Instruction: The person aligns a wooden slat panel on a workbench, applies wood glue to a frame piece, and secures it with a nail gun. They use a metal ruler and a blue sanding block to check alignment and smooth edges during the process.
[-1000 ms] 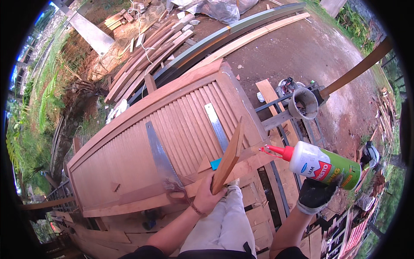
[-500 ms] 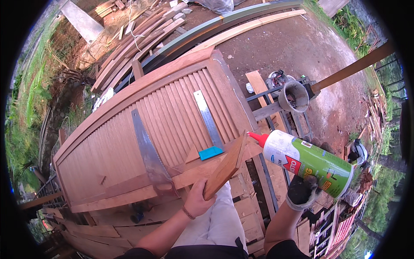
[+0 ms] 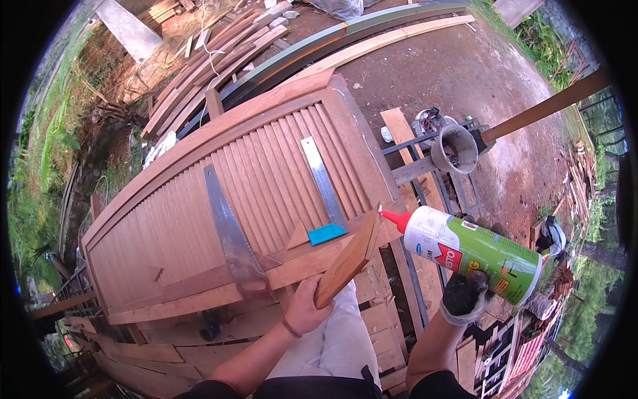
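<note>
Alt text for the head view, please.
A bare left hand holds a brown wooden strip; a dark-gloved right hand points the red nozzle of a white-and-green plastic bottle at the strip's end. A metal handsaw and a teal-handled metal square lie on a louvered wooden panel.

Right of the frame's centre, we see printing on a squeeze bottle (image 3: 492, 247), its label (image 3: 433, 229) white toward the red nozzle (image 3: 397, 219) and green toward the base. We make out dark lettering on the white part, pale lettering inside a red emblem (image 3: 449, 257) and yellow lettering on the green, near a small drawing (image 3: 509, 270). Just above the frame's centre, fine marks show on a steel square (image 3: 319, 174), too small for us to read.
</note>
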Tool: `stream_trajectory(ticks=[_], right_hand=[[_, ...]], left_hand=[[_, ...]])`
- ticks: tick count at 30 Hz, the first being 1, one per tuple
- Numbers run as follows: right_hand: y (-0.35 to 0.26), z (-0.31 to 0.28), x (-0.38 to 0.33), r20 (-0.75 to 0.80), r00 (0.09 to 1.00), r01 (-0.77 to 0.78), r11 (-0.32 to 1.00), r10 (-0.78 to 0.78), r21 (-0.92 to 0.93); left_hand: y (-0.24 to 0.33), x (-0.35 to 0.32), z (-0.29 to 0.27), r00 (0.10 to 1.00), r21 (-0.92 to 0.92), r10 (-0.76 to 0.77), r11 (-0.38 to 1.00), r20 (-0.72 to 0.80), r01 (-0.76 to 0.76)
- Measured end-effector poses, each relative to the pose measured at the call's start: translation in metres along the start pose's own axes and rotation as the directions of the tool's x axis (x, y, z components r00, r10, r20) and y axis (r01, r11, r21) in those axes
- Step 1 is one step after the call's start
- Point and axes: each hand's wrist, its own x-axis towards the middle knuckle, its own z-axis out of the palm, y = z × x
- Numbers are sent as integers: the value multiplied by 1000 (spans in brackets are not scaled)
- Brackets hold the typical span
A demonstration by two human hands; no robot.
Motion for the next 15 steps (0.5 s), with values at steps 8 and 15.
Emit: stream_trajectory(ticks=[8,15], right_hand=[[5,-14,-10,9,1000,22,996,-21,-84],[-6,-6,-17,-60,994,-90,994,86,-64]], left_hand=[[2,2,-2,1000,-2,2,1000,11,-2],[-4,4,0,1000,0,-27,1000,6,27]])
